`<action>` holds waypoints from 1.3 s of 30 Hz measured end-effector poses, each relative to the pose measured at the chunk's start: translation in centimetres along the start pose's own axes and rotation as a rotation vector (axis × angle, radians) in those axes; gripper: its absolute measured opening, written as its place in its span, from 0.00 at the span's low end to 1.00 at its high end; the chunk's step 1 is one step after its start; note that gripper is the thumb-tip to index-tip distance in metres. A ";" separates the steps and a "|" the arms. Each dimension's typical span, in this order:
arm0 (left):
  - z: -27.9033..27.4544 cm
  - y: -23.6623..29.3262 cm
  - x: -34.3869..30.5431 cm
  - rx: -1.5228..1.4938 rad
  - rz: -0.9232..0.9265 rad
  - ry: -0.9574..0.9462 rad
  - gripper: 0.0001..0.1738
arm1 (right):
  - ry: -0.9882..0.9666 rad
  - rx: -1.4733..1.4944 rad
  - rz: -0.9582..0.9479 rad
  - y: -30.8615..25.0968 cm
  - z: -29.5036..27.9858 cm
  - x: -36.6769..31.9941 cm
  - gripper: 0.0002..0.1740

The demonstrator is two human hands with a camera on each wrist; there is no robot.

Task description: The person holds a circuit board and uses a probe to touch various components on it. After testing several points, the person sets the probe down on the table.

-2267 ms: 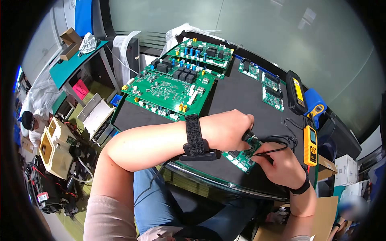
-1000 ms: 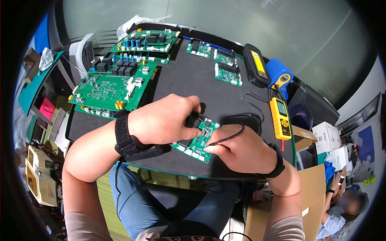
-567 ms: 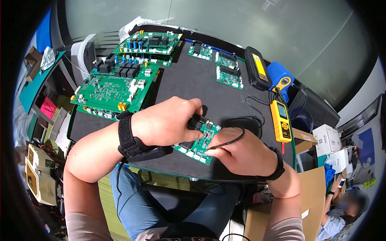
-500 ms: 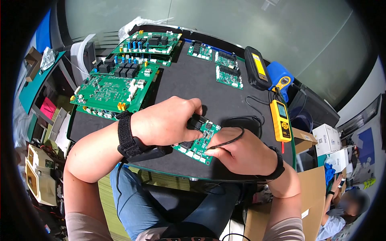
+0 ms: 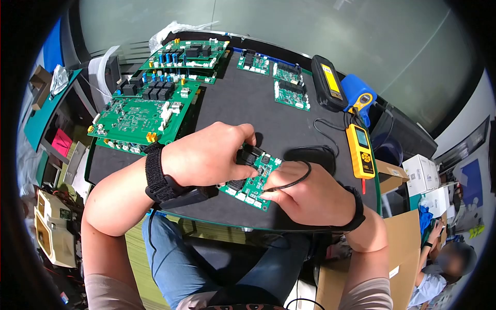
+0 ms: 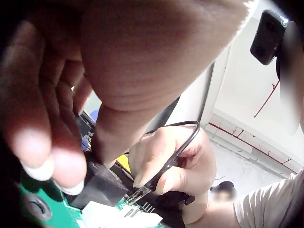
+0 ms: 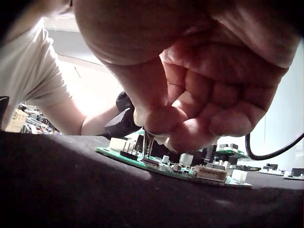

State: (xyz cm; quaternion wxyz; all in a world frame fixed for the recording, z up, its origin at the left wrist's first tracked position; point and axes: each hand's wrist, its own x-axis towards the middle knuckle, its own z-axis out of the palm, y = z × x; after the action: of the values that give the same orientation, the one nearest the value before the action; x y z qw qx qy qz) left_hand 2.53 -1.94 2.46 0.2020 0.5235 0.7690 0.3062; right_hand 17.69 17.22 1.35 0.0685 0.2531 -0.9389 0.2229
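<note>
A small green circuit board (image 5: 251,182) lies at the near edge of the black mat (image 5: 243,113). My left hand (image 5: 244,149) curls over its far left corner and grips a black connector block (image 6: 99,186) there. My right hand (image 5: 266,191) pinches a thin probe (image 6: 144,192) on a black cable (image 5: 294,178) and holds the metal tip down on the board's near part. In the right wrist view the metal tips (image 7: 147,142) stand upright on the board (image 7: 166,167) just below my fingertips (image 7: 156,118).
A yellow handheld meter (image 5: 360,151) lies right of the hands, its cable looping over the mat. Behind it are a black and yellow case (image 5: 329,82) and a blue tool (image 5: 359,93). Large green boards (image 5: 139,111) fill the left, small boards (image 5: 291,93) lie at the back.
Both hands keep their hold on the board and the probe. The probe tip has shifted slightly along the board, and the head view has swung to the right since the oldest frame.
</note>
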 end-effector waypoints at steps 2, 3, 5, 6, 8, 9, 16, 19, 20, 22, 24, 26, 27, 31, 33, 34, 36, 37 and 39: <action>0.2 -0.5 0.1 0.025 0.037 0.021 0.26 | 0.032 -0.013 -0.032 -0.1 0.0 0.1 0.02; 0.3 -0.6 0.1 0.050 0.074 0.043 0.26 | 0.033 -0.010 -0.031 -0.1 0.1 0.1 0.02; 0.3 -0.5 0.0 0.034 0.057 0.035 0.27 | 0.054 0.079 0.067 -0.1 0.0 0.2 0.04; 0.2 -0.4 0.0 0.019 0.043 0.029 0.27 | 0.057 0.078 0.066 -0.1 -0.1 0.3 0.04; 0.1 -0.6 0.1 0.044 0.070 0.038 0.28 | 0.061 0.139 0.162 -0.1 -0.5 0.4 0.07; 0.3 -0.7 0.1 0.058 0.091 0.040 0.29 | 0.060 0.141 0.168 -0.1 -0.4 0.3 0.07; 0.3 -0.4 -0.2 0.023 0.095 -0.024 0.36 | 0.092 0.140 0.300 -0.2 -0.6 0.2 0.05; 0.4 -0.1 -0.2 0.032 0.091 -0.063 0.38 | 0.127 0.157 0.340 0.3 -0.6 0.3 0.05; 0.4 -0.1 -0.2 0.056 0.092 -0.060 0.37 | 0.117 0.179 0.365 0.5 -0.7 0.3 0.05; 0.4 -0.2 -0.2 0.079 0.092 -0.054 0.36 | 0.119 0.158 0.338 0.7 -0.7 0.3 0.06; 0.5 -0.4 -0.2 0.134 0.169 -0.018 0.35 | 0.114 0.143 0.315 0.7 -0.6 0.2 0.08; 0.6 -0.8 -0.1 0.141 0.203 -0.002 0.35 | 0.121 0.124 0.278 0.6 -0.8 0.2 0.07; 0.6 -1.0 -0.1 0.151 0.238 0.013 0.34 | 0.119 0.127 0.278 0.7 -0.7 0.3 0.07; 0.7 -1.3 0.0 0.195 0.265 0.024 0.34 | 0.110 0.122 0.208 0.8 -0.6 0.1 0.04; 0.6 -1.2 -0.1 0.187 0.232 0.006 0.36 | 0.106 0.122 0.193 0.9 -0.4 0.0 0.03; 0.6 -1.1 -0.2 0.186 0.232 0.003 0.36 | 0.104 0.113 0.164 1.0 -0.4 0.0 0.03; 0.4 -0.9 -0.2 0.193 0.210 -0.016 0.36 | 0.100 0.104 0.138 1.1 -0.3 -0.1 0.03; 0.5 -1.0 -0.1 0.192 0.210 -0.016 0.36 | 0.099 0.094 0.136 1.1 -0.3 -0.1 0.03; 0.6 -1.3 -0.1 0.210 0.257 0.011 0.36 | 0.097 0.085 0.134 1.2 -0.3 0.0 0.03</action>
State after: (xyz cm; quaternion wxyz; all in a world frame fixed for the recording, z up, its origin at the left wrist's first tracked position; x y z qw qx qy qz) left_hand 2.09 -2.22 1.13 0.1010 0.6341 0.7246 0.2502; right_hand 17.15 18.27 1.17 0.0880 0.1813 -0.9391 0.2784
